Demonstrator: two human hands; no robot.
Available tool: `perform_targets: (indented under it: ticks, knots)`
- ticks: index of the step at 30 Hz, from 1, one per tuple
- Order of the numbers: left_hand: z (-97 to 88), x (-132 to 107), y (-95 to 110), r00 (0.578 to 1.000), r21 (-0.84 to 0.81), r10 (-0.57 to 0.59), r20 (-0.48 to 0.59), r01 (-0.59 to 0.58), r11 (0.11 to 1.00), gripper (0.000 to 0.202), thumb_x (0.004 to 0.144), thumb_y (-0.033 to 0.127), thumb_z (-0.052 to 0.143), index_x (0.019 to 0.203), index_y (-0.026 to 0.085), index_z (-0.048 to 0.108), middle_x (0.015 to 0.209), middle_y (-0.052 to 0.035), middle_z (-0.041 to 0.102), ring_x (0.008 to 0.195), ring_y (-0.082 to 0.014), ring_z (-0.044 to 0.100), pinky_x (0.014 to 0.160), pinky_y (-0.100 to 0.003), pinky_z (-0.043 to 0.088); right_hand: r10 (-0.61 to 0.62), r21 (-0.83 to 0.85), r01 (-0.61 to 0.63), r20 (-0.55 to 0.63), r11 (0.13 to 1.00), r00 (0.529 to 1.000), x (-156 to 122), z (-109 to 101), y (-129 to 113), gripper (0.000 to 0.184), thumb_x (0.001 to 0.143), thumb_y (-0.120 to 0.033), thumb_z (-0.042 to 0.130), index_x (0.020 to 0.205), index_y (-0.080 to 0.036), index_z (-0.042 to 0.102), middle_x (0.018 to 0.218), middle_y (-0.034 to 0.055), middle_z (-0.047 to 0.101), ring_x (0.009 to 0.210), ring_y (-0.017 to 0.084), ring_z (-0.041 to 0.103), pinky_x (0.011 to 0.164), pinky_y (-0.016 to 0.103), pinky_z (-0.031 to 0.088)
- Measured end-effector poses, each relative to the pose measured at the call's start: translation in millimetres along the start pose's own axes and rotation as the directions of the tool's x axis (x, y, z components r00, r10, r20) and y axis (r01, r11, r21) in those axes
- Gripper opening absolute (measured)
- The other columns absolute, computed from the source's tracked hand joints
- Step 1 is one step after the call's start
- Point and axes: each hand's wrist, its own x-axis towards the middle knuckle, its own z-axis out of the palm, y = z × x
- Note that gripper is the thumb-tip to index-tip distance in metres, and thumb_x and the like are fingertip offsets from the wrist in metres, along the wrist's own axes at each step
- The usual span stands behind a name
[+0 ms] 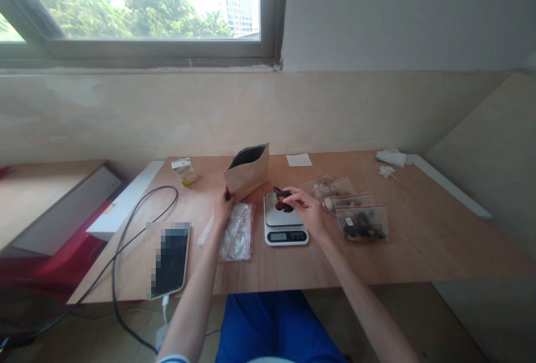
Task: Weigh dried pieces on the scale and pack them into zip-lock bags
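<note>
My left hand (224, 205) is closed on the lower left corner of a brown kraft paper pouch (250, 176), which stands upright with its dark mouth gaping. In my right hand (305, 204), pinched between the fingertips, is a dark brown dried mushroom (278, 191). It hangs over the pan of a white kitchen scale (272, 218). Another dark piece shows just below the fingers; whether it rests on the pan I cannot tell. The scale's display is lit, its digits too small to read. Flat clear zip bags (238, 234) lie beside my left wrist.
Several filled clear zip bags (363, 223) overlap right of the scale. A small carton (184, 172) stands back left, near a black cable (125, 229). A plugged-in tablet (172, 259) lies front left. White paper (298, 159) and crumpled tissue (392, 157) lie along the back.
</note>
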Motion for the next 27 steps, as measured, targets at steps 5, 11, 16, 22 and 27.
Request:
perform_targets:
  ticks: [5,11,16,22,27]
  knots:
    - [-0.6,-0.3,0.2,1.000,0.008,-0.001,-0.005,0.001,1.000,0.032,0.071,0.035,0.057,0.094,0.013,0.064,0.086,-0.0093,0.068,0.078,-0.0246,0.060,0.071,-0.034,0.046,-0.020,-0.206,0.042,0.107,0.978,0.994,-24.3,15.3,45.9,0.022,0.087,-0.024,0.049,0.079,-0.024,0.070,0.105,0.0063,0.064,0.101,0.017,0.060,0.088,0.033,0.047]
    - [1.3,0.5,-2.3,1.000,0.007,0.009,-0.007,-0.009,1.000,0.035,0.072,0.037,0.056,0.097,0.014,0.063,0.086,-0.0083,0.067,0.077,-0.0229,0.060,0.068,-0.032,0.045,-0.052,-0.319,0.111,0.186,0.941,0.981,-16.3,19.4,52.1,0.020,0.086,-0.022,0.051,0.085,-0.025,0.071,0.102,0.0059,0.065,0.099,0.019,0.060,0.089,0.035,0.046]
    - [2.5,1.5,-4.2,1.000,0.022,-0.001,-0.009,0.001,1.000,0.033,0.072,0.039,0.056,0.091,0.013,0.063,0.079,-0.0080,0.066,0.071,-0.0222,0.059,0.065,-0.032,0.044,-0.018,-0.249,0.022,0.016,0.968,1.000,-7.8,2.7,40.1,0.017,0.084,-0.029,0.055,0.095,-0.024,0.067,0.098,0.0056,0.067,0.093,0.019,0.061,0.086,0.035,0.047]
    - [0.4,0.7,-0.8,1.000,0.019,-0.001,0.006,0.001,1.000,0.034,0.071,0.039,0.056,0.092,0.012,0.062,0.086,-0.0110,0.067,0.078,-0.0251,0.060,0.068,-0.034,0.045,0.147,-0.336,-0.222,-0.233,0.916,0.961,-14.6,-20.3,69.0,0.030,0.079,-0.040,0.057,0.099,-0.017,0.062,0.092,0.0086,0.067,0.077,0.020,0.061,0.074,0.036,0.049]
    - [-1.5,-0.6,2.7,1.000,0.013,0.005,0.017,-0.005,1.000,0.034,0.071,0.039,0.056,0.093,0.015,0.061,0.089,-0.0104,0.067,0.081,-0.0256,0.061,0.071,-0.035,0.046,0.156,-0.429,-0.208,-0.154,0.879,0.976,-22.0,-19.6,70.4,0.027,0.081,-0.041,0.053,0.088,-0.017,0.064,0.089,0.0087,0.068,0.079,0.021,0.061,0.076,0.037,0.048]
